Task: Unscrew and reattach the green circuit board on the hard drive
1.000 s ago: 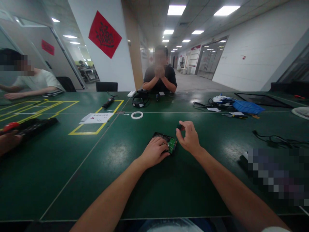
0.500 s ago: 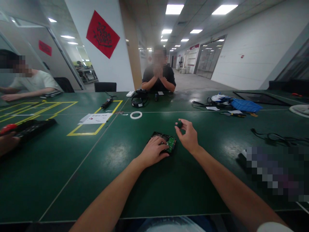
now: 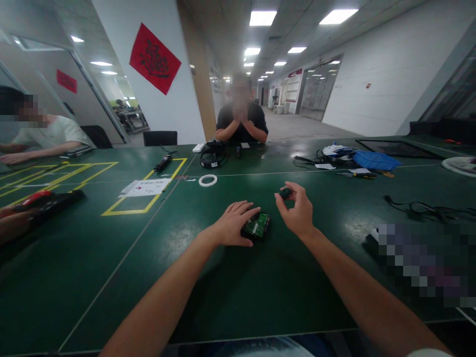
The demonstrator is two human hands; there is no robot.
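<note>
A black hard drive with a green circuit board (image 3: 256, 225) lies on the green table (image 3: 193, 277) in front of me. My left hand (image 3: 232, 229) rests on its left side, fingers stretched over it and holding it down. Just to the right, my right hand (image 3: 295, 210) is raised a little off the table. Its fingertips pinch a small dark round object (image 3: 285, 192) above the table surface.
A white tape ring (image 3: 207, 180), a paper sheet (image 3: 143, 187) in a yellow-marked box, black cables (image 3: 212, 157) and a blue tray (image 3: 375, 160) lie farther back. One person sits across the table, another at far left. A cable (image 3: 424, 208) runs on the right.
The drive has turned under my left hand, whose fingers have spread over it. My right hand keeps the small dark object pinched and has shifted slightly right.
</note>
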